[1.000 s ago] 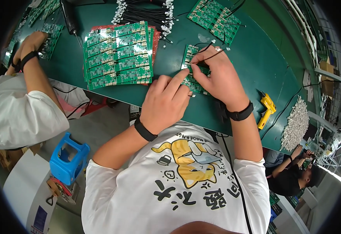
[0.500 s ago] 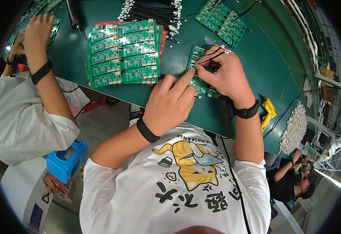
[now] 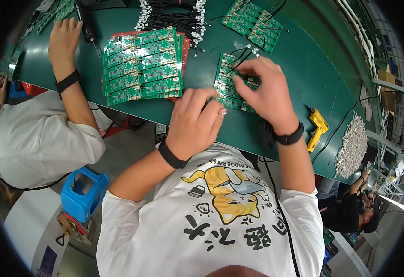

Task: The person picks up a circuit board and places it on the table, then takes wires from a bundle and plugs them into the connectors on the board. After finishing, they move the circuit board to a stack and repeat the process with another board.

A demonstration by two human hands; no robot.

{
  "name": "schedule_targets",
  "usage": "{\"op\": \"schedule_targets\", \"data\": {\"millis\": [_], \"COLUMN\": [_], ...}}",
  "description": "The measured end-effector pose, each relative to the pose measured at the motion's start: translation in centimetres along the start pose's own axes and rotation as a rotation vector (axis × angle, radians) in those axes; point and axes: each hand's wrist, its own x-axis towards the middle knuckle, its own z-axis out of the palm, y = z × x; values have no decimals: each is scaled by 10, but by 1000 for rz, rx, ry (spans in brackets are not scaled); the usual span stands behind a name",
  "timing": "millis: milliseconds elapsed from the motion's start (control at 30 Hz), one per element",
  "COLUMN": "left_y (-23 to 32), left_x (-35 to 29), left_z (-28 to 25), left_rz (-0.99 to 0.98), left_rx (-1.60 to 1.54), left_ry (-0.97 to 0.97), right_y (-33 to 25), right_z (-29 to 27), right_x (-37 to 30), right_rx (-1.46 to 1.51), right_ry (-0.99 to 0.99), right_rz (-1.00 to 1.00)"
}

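Note:
Over a green circuit board panel (image 3: 224, 76), my right hand (image 3: 271, 92) is raised with its thumb and index finger apart. Black cables with white plugs (image 3: 253, 50) rise from the panel beside that hand's fingers. My left hand (image 3: 193, 120) is near the panel's lower left corner, fingers bent. A small white spot shows at one of its fingertips; whether it is a held piece is unclear. Left of that hand lies a stack of green circuit board panels (image 3: 142, 67) on red wrapping.
A bundle of black cables (image 3: 172, 18) lies behind the stack. A wired panel (image 3: 253, 25) is at the back. A yellow glue gun (image 3: 318, 129) and a pile of small white parts (image 3: 352, 145) lie right. A screwdriver-like tool (image 3: 85, 25) and a co-worker's arm (image 3: 66, 64) are left.
My right thumb and index finger have parted from their pinch on the cable. My left hand has drawn back left from the panel. The co-worker's hand has moved right.

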Motion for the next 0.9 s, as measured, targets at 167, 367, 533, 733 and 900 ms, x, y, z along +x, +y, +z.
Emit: {"op": "schedule_targets", "data": {"millis": [167,367,533,733,900], "left_y": [16,26,23,19,9], "left_x": [0,2,-1,-5,-3], "left_z": [-22,-22,-30,-33,-45], "left_rz": [-86,-164,-270,-806,-759], "left_rx": [-180,-377,-559,-1193,-1149], "left_ry": [-97,-163,-284,-511,-611], "right_y": [-37,-56,-39,-38,-27], "right_z": [-28,-23,-15,-7,0], "right_x": [-37,-41,-48,-50,-44], "right_rx": [410,432,303,108,-18], "right_ry": [-89,-72,-28,29,109], "right_rz": [-63,-103,-211,-388,-405]}}
